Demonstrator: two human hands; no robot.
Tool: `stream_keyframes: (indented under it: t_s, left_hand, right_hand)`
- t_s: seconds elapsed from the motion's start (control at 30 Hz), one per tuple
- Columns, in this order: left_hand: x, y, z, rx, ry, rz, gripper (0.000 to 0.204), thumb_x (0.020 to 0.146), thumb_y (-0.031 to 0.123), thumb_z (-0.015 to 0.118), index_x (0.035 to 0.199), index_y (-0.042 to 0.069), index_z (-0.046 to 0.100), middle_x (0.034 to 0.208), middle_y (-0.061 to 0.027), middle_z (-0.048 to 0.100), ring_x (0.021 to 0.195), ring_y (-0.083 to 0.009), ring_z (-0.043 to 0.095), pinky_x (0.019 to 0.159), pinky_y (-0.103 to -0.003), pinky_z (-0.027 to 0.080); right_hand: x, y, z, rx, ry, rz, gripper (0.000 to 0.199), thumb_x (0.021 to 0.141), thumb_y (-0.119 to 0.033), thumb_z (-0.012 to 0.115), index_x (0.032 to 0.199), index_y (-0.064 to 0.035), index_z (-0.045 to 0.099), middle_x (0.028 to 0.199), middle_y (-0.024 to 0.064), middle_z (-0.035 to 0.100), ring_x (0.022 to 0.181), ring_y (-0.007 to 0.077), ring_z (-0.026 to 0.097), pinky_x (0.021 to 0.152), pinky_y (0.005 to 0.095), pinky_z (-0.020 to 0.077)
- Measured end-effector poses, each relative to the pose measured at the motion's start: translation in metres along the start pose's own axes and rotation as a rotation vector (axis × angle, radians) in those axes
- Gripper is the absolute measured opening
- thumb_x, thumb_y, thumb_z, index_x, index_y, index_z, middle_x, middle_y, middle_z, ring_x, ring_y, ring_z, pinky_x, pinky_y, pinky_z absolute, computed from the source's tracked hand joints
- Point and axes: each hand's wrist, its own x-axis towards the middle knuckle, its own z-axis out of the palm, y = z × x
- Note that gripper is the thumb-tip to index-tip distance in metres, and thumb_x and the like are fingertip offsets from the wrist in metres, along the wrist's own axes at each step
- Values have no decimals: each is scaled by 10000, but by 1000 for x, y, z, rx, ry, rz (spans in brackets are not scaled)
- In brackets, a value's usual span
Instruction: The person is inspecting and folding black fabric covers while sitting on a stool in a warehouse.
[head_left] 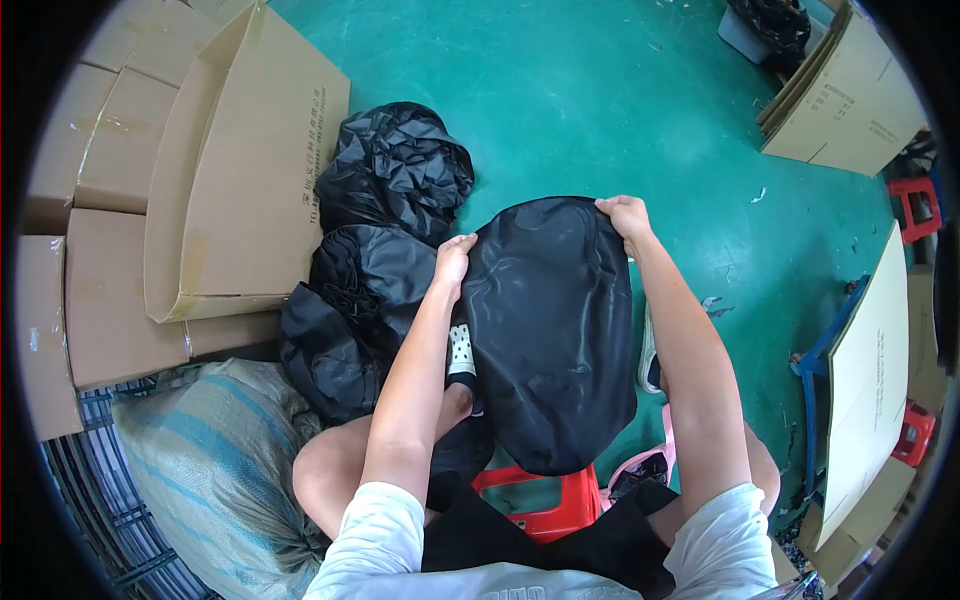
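While both bare hands pinch its top rim, I see a glossy black, rounded cover of soft material [555,330] spread out at the centre of the head view. The left hand [455,263] grasps its upper-left edge, fingers closed on the material; the right hand [625,218] clasps the upper-right corner just as firmly. The cover's body hangs below the fingers, creased and facing up, its bottom end overlapping a bright red plastic stool [560,505] at lower centre and hiding part of it; whether they touch, I can't tell.

Just left of the cover, partly blocked by the left forearm, sits a folded black bundle [345,310], with a crumpled black heap [400,165] above it. A tall brown cardboard box [265,150] fills the upper left, over a bulging grey-and-blue woven sack [215,470] at lower left. Brown cardboard sheets [845,115] stand at upper right, beyond the green floor [600,80].
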Motion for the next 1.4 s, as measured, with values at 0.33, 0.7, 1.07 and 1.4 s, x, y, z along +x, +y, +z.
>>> stream_keyframes:
  t_s: [0.33, 0.7, 1.07, 1.4]
  left_hand:
    - [-44, -40, -16, 15, 75, -79, 344, 949, 361, 610, 951, 23, 669, 869, -46, 672, 790, -138, 610, 740, -280, 474]
    - [-172, -127, -49, -212, 291, -17, 267, 928, 308, 662, 923, 42, 644, 897, -50, 641, 807, -161, 578, 793, -294, 458]
    - [-269, -186, -28, -184, 430, -162, 507, 887, 349, 659, 1255, 15, 556, 1250, -110, 602, 1117, -262, 575, 907, -421, 465]
    - [-319, -201, 19, -594, 581, -414, 310, 878, 345, 706, 1069, 115, 626, 963, -30, 686, 784, -196, 633, 653, -323, 459]
  right_hand:
    - [-58, -10, -28, 17, -122, 114, 330, 856, -331, 732, 896, -16, 643, 741, 50, 632, 610, 137, 571, 536, 310, 465]
    - [-202, 108, -87, 243, -299, 293, 150, 846, -255, 699, 887, -128, 633, 760, -2, 628, 693, 121, 574, 651, 273, 421]
    - [-303, 192, -71, 279, 184, 279, 155, 738, -198, 712, 746, -45, 683, 786, 73, 660, 731, 149, 601, 633, 283, 429]
    - [-305, 232, -83, 281, 269, 245, 186, 883, -254, 699, 932, -75, 700, 753, -14, 575, 621, 109, 456, 544, 282, 368]
